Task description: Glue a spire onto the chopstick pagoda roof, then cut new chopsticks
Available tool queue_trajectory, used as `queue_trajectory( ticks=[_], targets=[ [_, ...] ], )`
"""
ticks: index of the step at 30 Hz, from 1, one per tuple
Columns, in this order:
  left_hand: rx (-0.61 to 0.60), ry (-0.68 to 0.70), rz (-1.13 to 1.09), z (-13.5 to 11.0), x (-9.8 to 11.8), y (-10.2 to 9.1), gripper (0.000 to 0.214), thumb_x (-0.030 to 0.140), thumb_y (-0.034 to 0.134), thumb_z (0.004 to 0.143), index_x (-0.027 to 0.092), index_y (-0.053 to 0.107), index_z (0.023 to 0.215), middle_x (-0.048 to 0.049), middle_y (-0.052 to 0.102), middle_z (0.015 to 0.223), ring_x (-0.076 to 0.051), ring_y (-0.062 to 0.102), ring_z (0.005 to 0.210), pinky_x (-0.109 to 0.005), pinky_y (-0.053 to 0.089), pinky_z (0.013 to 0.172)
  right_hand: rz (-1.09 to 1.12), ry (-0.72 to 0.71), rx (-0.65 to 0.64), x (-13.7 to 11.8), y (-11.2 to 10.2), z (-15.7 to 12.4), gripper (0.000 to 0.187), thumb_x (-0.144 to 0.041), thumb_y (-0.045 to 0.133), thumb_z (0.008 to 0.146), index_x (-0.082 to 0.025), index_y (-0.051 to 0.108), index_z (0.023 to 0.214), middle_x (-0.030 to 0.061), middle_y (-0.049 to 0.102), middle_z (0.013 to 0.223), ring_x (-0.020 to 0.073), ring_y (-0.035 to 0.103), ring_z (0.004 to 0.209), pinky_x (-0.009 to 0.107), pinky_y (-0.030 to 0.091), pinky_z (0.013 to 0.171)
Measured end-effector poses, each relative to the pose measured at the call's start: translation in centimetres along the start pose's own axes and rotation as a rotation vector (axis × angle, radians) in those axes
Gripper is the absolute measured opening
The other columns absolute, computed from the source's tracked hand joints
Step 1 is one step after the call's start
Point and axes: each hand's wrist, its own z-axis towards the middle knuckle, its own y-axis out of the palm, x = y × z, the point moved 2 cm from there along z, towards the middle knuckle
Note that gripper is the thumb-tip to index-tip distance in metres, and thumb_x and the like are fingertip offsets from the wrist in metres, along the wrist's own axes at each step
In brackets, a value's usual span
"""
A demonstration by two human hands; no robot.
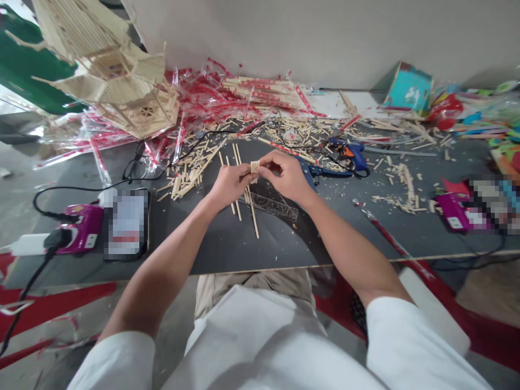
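Observation:
My left hand and my right hand meet over the dark board, both pinching a small bundle of short wooden sticks between fingertips. Under the hands lie several long thin wooden sticks and a clear ruler. A blue cutter lies just right of my right hand.
A wooden stick model building stands at the back left. Red-and-clear wrappers and cut stick pieces litter the back. A blue glue gun lies right of centre. A purple device and a black cable sit left.

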Motion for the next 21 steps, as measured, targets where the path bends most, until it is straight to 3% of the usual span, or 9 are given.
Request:
queue_trajectory(
  ticks=[9,15,21],
  targets=[
    [-0.016,-0.002,-0.023,-0.1,-0.1,0.1,0.025,0.029,0.061,0.097,0.017,0.069,0.077,0.0026,0.058,0.062,-0.010,0.046,0.055,-0.023,0.033,0.060,0.077,0.075,0.072,0.8,0.5,0.5,0.040,-0.061,0.073,0.086,-0.021,0.072,0.083,0.0045,0.069,0.089,0.0188,0.062,0.079,0.035,0.048,0.076],
    [0.017,-0.025,-0.067,-0.3,-0.5,0.6,0.024,0.032,0.065,0.096,0.016,0.074,0.081,0.0017,0.062,0.065,-0.010,0.048,0.058,-0.023,0.035,0.061,0.082,0.072,0.056,1.1,0.7,0.4,0.039,-0.060,0.071,0.088,-0.021,0.069,0.082,0.0037,0.068,0.088,0.0167,0.058,0.076,0.033,0.047,0.073],
    [0.045,-0.045,-0.113,-0.3,-0.6,0.9,0.026,0.033,0.066,0.096,0.015,0.073,0.078,0.0033,0.057,0.062,-0.009,0.045,0.059,-0.022,0.033,0.060,0.145,0.049,0.092,1.6,0.8,0.5,0.040,-0.059,0.075,0.085,-0.021,0.070,0.079,0.0023,0.067,0.083,0.0153,0.056,0.073,0.031,0.044,0.071]
  ],
)
